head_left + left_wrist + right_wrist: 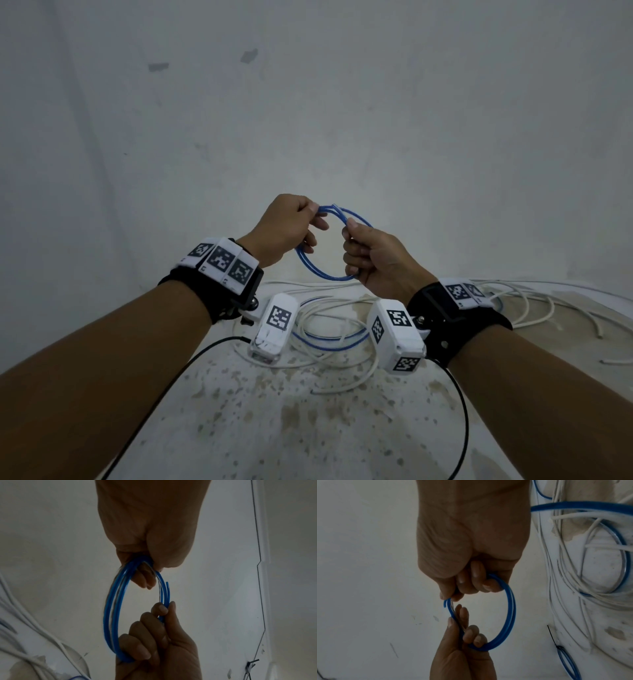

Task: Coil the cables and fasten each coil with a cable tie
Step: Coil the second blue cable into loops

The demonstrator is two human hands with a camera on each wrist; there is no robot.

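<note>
A small coil of blue cable [327, 277] [109, 608] [511, 615], a few turns, is held in the air in front of the wall. My left hand [310, 222] [142, 574] pinches its upper left side between thumb and fingers. My right hand [352, 246] [471, 585] grips the right side, fingers curled round the strands. One short free cable end [167, 584] sticks out beside the right thumb. No cable tie is on this coil.
Loose white cables [329, 329] [573, 574] and another blue cable [329, 346] [623, 561] lie tangled on the speckled floor below my wrists. A blue coil fastened with a black tie [568, 661] lies near the wall. More white cable [534, 308] spreads to the right.
</note>
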